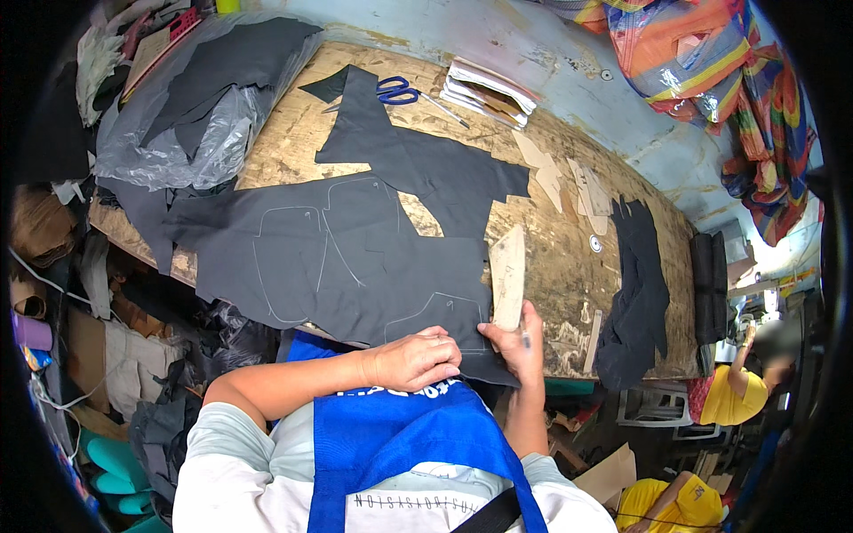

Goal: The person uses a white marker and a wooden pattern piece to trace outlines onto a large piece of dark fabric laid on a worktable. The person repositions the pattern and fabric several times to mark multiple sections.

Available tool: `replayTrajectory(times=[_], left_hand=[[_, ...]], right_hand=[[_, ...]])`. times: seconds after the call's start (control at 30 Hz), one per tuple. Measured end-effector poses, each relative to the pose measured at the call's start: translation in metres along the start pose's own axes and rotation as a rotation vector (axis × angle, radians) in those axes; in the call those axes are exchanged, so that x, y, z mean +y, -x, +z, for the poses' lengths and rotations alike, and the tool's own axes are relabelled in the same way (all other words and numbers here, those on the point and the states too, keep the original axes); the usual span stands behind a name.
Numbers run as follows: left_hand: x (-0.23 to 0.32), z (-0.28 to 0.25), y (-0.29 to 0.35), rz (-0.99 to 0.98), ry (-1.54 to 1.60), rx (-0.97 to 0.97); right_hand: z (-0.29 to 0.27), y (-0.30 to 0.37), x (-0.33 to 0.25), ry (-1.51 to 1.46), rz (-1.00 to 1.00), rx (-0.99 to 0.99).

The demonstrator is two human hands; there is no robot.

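Note:
A large sheet of black material (346, 258), leather or cloth, spreads over the near part of the wooden table. Pale outlines of pattern shapes are drawn on it. My right hand (518, 348) is closed on a long beige pattern piece (507, 280), which stands up at the right edge of the sheet. A slim pen-like thing (525, 340) also shows at these fingers. Just left of it, my left hand (416, 360) rests at the sheet's near edge beside a drawn outline. Its fingers are curled together, and whatever is under them is hidden.
Farther back lie black offcuts (435, 169), blue-handled scissors (397, 91), a pen (449, 113) and a stack of pale templates (489, 91). Crumpled black material (633, 293) lies right, a plastic-wrapped bundle (204, 115) left. Two people in yellow shirts (736, 395) are at the lower right.

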State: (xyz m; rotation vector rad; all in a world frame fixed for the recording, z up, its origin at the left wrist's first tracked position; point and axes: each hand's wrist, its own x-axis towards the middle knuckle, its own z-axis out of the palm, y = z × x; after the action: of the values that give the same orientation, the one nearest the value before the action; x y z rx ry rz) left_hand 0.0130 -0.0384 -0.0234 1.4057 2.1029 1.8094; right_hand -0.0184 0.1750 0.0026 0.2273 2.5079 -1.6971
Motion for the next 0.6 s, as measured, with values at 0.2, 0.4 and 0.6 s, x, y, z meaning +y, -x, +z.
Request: replayTrajectory(times=[0.2,0.4,0.6], left_hand=[[0.001,-0.009,-0.001,-0.025,-0.058,0.121],[0.011,-0.079,0.018,-0.44,-0.812,0.331],[-0.006,-0.129,0.045,-0.705,-0.971,0.335]], right_hand=[[0.004,-0.012,-0.003,0.065,-0.236,0.133],[-0.045,-0.062,0.004,0.23,-0.269,0.28],[-0.056,-0.078,0.034,-0.266,-0.106,0.221]])
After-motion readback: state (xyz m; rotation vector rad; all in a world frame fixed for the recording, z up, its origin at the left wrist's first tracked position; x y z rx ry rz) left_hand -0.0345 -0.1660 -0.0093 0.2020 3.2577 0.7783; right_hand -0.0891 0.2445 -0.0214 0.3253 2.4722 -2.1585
